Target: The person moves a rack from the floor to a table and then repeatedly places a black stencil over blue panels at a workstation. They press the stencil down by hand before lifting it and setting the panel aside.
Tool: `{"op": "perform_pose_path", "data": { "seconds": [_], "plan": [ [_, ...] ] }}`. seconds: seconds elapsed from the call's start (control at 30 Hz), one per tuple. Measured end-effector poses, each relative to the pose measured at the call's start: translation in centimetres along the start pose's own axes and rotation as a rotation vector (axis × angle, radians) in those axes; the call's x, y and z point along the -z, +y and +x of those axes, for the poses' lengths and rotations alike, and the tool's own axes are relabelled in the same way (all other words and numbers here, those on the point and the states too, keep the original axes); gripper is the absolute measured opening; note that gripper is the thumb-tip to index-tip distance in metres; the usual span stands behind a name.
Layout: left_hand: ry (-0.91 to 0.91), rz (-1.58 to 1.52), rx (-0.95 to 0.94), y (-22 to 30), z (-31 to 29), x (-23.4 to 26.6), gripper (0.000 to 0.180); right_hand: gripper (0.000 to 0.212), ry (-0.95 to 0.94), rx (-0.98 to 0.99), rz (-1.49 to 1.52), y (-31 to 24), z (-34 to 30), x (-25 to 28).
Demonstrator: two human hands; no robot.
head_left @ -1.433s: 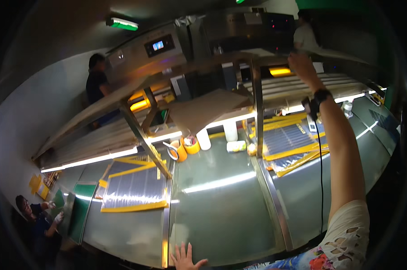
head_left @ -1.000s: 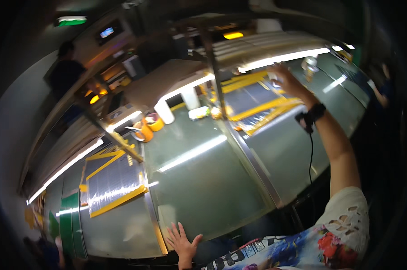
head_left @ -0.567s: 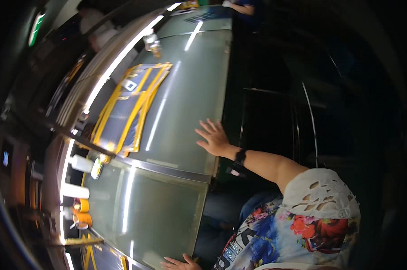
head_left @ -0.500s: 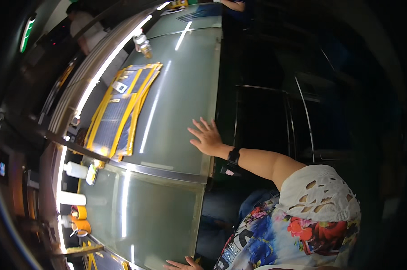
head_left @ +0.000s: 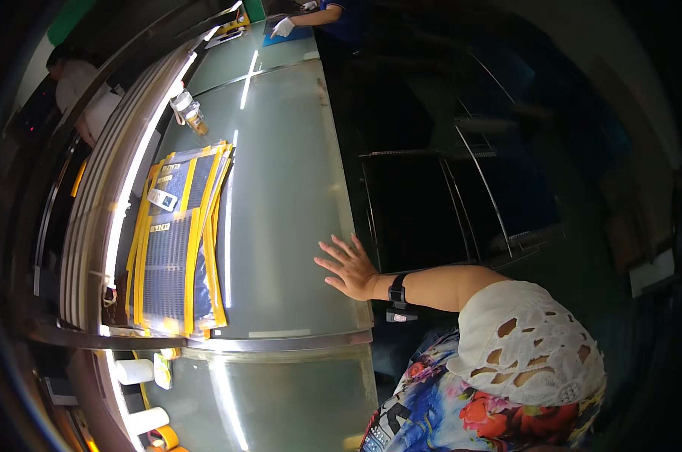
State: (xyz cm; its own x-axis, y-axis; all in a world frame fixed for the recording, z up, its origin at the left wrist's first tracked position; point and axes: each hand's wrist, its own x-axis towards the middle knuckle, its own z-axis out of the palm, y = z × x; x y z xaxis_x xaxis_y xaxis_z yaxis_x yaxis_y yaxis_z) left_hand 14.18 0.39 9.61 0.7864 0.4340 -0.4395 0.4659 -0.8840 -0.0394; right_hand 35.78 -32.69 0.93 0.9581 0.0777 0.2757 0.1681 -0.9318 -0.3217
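Observation:
My right hand [head_left: 348,267] lies palm down, fingers spread, on the glass-like tabletop [head_left: 292,211] close to its right edge. It holds nothing, and a black band [head_left: 397,290] circles the wrist. Left of it, across the table, is a stack of dark gridded sheets [head_left: 167,264] edged with yellow tape. On the stack rests a small white device [head_left: 162,200] like a remote control. My left hand is out of the picture.
A clear bottle [head_left: 193,117] with amber contents stands past the stack. White cylinders [head_left: 134,371] and an orange tape roll [head_left: 167,437] line the lower left. At the far end a co-worker's gloved hand [head_left: 283,28] touches a blue sheet [head_left: 288,38]. Dark metal-framed racks [head_left: 416,203] stand right.
My view has shifted, so the stack and table seam sit lower. My right hand stays spread at the table edge. My left hand has left the lower edge; the co-worker's gloved hand now shows.

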Motion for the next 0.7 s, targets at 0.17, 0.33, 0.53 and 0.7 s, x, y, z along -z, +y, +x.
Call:
{"op": "perform_pose_path", "data": {
  "seconds": [0.17,0.33,0.53,0.7],
  "plan": [
    [-0.080,-0.127,-0.046,-0.4,2.6,5.0,0.070,0.048,-0.037,-0.002,-0.040,0.9,0.6,0.9],
    [-0.139,-0.250,-0.129,1.3,4.9,10.4,0.069,0.048,-0.025,-0.016,-0.023,1.1,0.9,1.0],
    [-0.176,-0.388,-0.218,7.2,5.9,13.4,0.068,0.052,-0.062,-0.033,0.072,1.2,0.0,0.8],
    [-0.219,-0.473,-0.293,15.1,5.2,15.8,0.067,0.059,-0.307,-0.003,0.392,4.1,0.2,3.3]
  ]
}}
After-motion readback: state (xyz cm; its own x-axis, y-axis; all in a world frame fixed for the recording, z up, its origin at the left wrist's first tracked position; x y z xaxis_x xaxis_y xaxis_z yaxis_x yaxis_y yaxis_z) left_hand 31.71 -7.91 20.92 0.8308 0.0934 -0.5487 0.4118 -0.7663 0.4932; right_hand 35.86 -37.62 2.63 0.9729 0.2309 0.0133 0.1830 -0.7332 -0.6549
